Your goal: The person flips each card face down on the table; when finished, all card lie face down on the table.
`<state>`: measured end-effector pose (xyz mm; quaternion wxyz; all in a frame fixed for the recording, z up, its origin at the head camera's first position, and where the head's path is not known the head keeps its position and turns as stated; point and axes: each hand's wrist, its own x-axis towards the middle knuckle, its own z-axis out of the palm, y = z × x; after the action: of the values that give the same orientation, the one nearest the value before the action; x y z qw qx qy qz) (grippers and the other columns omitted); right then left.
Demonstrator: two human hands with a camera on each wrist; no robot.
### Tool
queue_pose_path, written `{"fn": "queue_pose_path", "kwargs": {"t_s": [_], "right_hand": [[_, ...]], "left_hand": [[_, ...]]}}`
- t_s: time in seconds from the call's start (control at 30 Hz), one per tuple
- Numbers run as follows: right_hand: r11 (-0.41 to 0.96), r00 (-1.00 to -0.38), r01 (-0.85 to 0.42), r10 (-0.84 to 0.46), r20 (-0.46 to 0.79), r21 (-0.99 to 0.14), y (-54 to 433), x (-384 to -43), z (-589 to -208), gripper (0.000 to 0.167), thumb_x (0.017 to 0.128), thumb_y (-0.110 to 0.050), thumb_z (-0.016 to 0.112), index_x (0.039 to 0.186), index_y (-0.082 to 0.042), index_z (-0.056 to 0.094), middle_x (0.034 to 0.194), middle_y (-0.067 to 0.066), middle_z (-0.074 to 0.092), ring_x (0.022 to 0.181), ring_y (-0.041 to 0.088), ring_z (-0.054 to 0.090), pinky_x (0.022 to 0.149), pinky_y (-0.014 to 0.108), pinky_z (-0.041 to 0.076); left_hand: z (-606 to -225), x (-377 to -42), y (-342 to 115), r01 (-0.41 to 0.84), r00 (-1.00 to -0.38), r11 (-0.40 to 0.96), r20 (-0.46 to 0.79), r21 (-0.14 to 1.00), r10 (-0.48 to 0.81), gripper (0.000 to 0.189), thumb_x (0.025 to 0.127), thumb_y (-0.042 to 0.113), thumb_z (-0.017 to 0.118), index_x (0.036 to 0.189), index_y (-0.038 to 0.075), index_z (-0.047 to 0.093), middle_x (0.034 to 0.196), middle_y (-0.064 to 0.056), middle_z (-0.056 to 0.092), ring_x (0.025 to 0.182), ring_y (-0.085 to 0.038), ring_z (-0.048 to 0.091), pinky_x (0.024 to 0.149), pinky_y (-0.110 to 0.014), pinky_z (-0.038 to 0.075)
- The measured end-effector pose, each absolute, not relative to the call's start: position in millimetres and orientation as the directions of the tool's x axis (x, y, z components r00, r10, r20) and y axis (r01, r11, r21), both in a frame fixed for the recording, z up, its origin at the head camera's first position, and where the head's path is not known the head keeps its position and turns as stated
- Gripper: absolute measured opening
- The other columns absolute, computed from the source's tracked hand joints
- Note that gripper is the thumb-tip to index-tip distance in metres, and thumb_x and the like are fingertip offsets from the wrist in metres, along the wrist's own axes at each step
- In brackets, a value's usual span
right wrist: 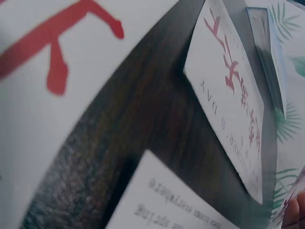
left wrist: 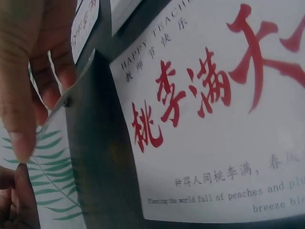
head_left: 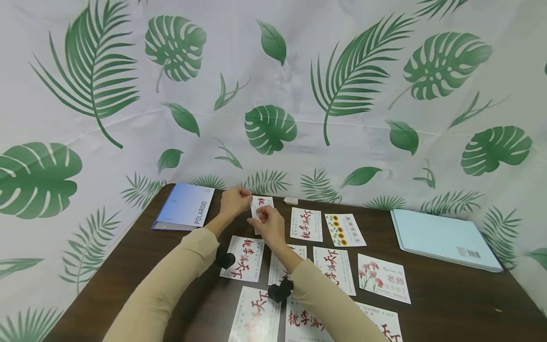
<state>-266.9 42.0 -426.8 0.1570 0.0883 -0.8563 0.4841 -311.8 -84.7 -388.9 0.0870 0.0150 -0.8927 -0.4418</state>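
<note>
Holding lettered card (head_left: 262, 202) near desk's (head_left: 453, 304) far edge.
Left grip (head_left: 234, 201), right grip (head_left: 271, 226): narrow, pinching it, likely for steadiness.

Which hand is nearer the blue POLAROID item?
Left. In the head view, the left hand is just right of the blue POLAROID item; the right hand is farther right, past the left.

White cloth (head_left: 299, 71) printed with green leaves hangs from nine o'clock through twelve to three; a dark brown wood-grain tabletop (head_left: 448, 311) lies at six.
</note>
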Motion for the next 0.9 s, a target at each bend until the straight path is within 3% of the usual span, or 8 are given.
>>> {"fn": "queue_pose_path", "kwargs": {"t_s": [0.27,0.5,0.7,0.9], "right_hand": [[0.614,-0.859,-0.408,-0.007,0.513,-0.675,45.6,-265.5,-418.4,0.013,0.075,-0.001,0.074,0.085,-0.002,0.066,0.075,0.008,0.064,0.068,0.019,0.061,0.062,0.027,0.051],[0.639,-0.786,-0.465,0.020,0.618,-0.612,60.9,-270.4,-407.1,0.008,0.077,0.003,0.069,0.084,-0.001,0.067,0.075,0.010,0.062,0.067,0.021,0.058,0.061,0.030,0.050],[0.554,-0.784,-0.426,0.168,0.597,-0.715,72.1,-280.0,-402.6,0.007,0.078,0.005,0.067,0.085,0.002,0.067,0.076,0.014,0.065,0.066,0.023,0.060,0.059,0.027,0.050],[0.398,-0.872,-0.282,0.272,0.406,-0.873,73.0,-281.4,-413.3,0.008,0.078,0.005,0.066,0.085,0.004,0.066,0.074,0.015,0.065,0.063,0.013,0.054,0.057,0.016,0.042]], "left_hand": [[-375.0,-303.8,-79.4,0.123,-0.977,0.552,0.197,0.825,-0.076,0.016,0.084,0.011,0.059,0.091,0.000,0.069,0.082,-0.014,0.071,0.057,-0.014,0.067,0.053,-0.022,0.055],[-375.1,-301.1,-75.1,0.188,-0.976,0.378,0.216,0.907,-0.033,0.024,0.092,0.015,0.059,0.106,-0.003,0.065,0.094,-0.020,0.069,0.082,-0.033,0.069,0.061,-0.025,0.058],[-387.6,-301.3,-79.0,0.038,-0.992,0.310,0.073,0.950,-0.103,0.036,0.089,0.014,0.063,0.122,-0.001,0.058,0.115,-0.020,0.063,0.102,-0.032,0.064,0.080,-0.034,0.057],[-403.5,-301.4,-80.4,-0.070,-0.990,0.296,-0.029,0.952,-0.141,0.034,0.083,0.004,0.068,0.117,0.001,0.062,0.108,-0.017,0.066,0.096,-0.026,0.064,0.079,-0.032,0.057]]}}
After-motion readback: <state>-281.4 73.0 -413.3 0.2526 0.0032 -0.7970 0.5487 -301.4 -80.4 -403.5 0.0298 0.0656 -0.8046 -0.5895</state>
